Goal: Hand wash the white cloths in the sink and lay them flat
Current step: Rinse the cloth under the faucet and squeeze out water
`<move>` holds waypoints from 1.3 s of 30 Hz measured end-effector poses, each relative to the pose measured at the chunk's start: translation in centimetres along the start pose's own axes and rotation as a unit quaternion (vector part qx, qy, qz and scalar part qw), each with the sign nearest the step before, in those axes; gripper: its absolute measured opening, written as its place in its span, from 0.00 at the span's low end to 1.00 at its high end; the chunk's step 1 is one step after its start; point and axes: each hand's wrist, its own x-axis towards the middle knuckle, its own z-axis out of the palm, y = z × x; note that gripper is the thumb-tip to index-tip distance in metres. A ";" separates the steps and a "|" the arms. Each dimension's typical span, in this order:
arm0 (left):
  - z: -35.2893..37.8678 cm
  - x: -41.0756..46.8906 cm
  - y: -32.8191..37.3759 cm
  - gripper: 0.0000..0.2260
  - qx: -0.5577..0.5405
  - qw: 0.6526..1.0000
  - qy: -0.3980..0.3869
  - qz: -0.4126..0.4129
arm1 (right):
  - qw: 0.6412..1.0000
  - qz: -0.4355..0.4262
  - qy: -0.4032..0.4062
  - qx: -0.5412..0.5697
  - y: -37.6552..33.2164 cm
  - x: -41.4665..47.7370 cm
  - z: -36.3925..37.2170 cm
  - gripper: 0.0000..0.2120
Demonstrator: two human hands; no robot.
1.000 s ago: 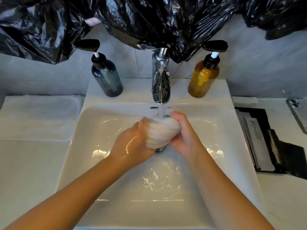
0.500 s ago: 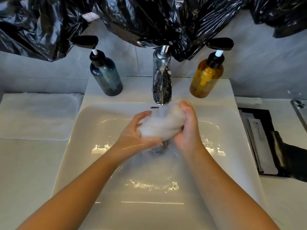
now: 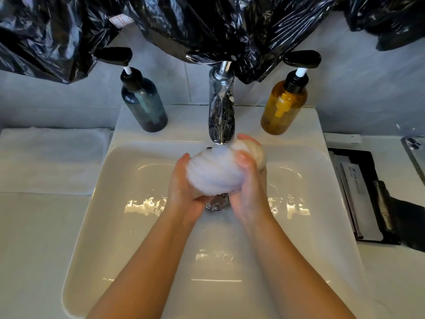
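Observation:
A bunched wet white cloth [image 3: 213,173] is held over the white sink [image 3: 128,226], right under the chrome tap [image 3: 221,116] where water runs onto it. My left hand [image 3: 184,192] cups and grips the cloth from the left and below. My right hand [image 3: 248,183] grips it from the right, thumb on the front and fingers curled over the top. The chrome drain [image 3: 217,203] shows just under the cloth. Another white cloth [image 3: 53,160] lies flat on the counter left of the sink.
A dark blue pump bottle [image 3: 143,104] and an amber pump bottle [image 3: 284,104] stand on the sink's back ledge either side of the tap. Black plastic sheeting [image 3: 207,26] hangs overhead. A black tray with packets [image 3: 363,196] lies on the right counter.
The cloth has been rolled and lifted slightly between my hands; my right hand moved up toward the tap and my left hand slid under the cloth.

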 end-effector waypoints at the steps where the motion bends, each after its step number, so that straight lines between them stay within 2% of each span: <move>1: 0.2 0.0 0.3 0.15 0.008 1.000 -0.002 -0.008 | 1.000 0.001 -0.010 -0.022 0.1 0.0 -0.1 0.25; 4: 0.3 0.3 0.4 0.14 0.057 0.998 0.027 -0.005 | 0.996 0.021 -0.071 -0.051 0.3 0.3 -0.5 0.22; 7: -0.1 0.2 0.4 0.14 0.076 0.996 0.000 -0.036 | 0.991 0.049 -0.109 -0.057 0.7 0.9 -0.8 0.18; 9: -0.7 0.0 0.3 0.11 0.072 0.997 -0.009 -0.038 | 0.988 0.067 -0.100 -0.094 1.2 1.1 -0.9 0.17; 11: -1.0 -0.3 0.3 0.14 0.124 0.992 0.007 -0.030 | 0.990 0.083 -0.086 -0.081 1.6 0.9 -1.2 0.17; 13: -1.5 -0.2 0.7 0.18 0.092 0.995 0.018 -0.038 | 0.992 0.097 -0.067 -0.044 1.9 1.0 -1.3 0.19; 15: -2.3 0.4 0.7 0.14 0.084 0.994 0.035 0.052 | 0.992 0.122 -0.028 -0.011 1.9 1.0 -1.3 0.27; 16: -2.6 0.6 0.8 0.09 0.098 0.985 0.049 0.133 | 0.989 0.148 -0.017 0.015 1.9 0.9 -1.4 0.29; 18: -3.1 0.3 0.8 0.08 0.186 0.932 0.060 0.304 | 0.978 0.200 0.002 0.054 1.7 0.6 -1.4 0.31; 19: -3.4 0.0 0.5 0.08 0.230 0.901 0.046 0.365 | 0.974 0.220 0.023 0.050 1.5 0.7 -1.3 0.33; 20: -3.4 -0.4 0.2 0.09 0.249 0.891 0.036 0.378 | 0.971 0.233 0.048 0.025 1.3 0.7 -1.2 0.36; 22: -3.0 -0.6 -0.2 0.13 0.189 0.931 0.038 0.311 | 0.971 0.223 0.065 -0.049 1.4 0.9 -0.8 0.36; 24: -2.5 -0.5 0.0 0.14 0.105 0.973 0.041 0.202 | 0.979 0.172 0.054 -0.093 1.4 1.5 -0.5 0.24; 26: -2.4 -0.3 0.1 0.14 0.067 0.991 0.001 0.118 | 0.991 0.109 0.022 -0.074 1.2 1.8 -0.4 0.13; 29: -2.5 0.3 -0.9 0.16 0.026 0.996 -0.048 0.072 | 0.997 0.030 -0.050 -0.059 1.2 2.0 -0.1 0.12; 31: -2.5 0.7 -1.4 0.15 -0.006 0.998 -0.047 0.048 | 0.994 0.001 -0.072 -0.079 1.3 2.0 0.0 0.15; 34: -2.1 1.3 -1.6 0.17 -0.005 0.999 -0.047 0.014 | 0.992 -0.003 -0.074 -0.099 1.1 2.2 0.5 0.13; 36: -2.2 1.7 -1.8 0.19 -0.017 0.998 -0.057 -0.013 | 0.992 0.008 -0.063 -0.109 1.2 2.5 0.3 0.16; 39: -3.5 2.2 -1.3 0.18 0.033 0.994 -0.100 -0.039 | 0.995 0.033 -0.038 -0.089 1.5 3.0 -0.8 0.15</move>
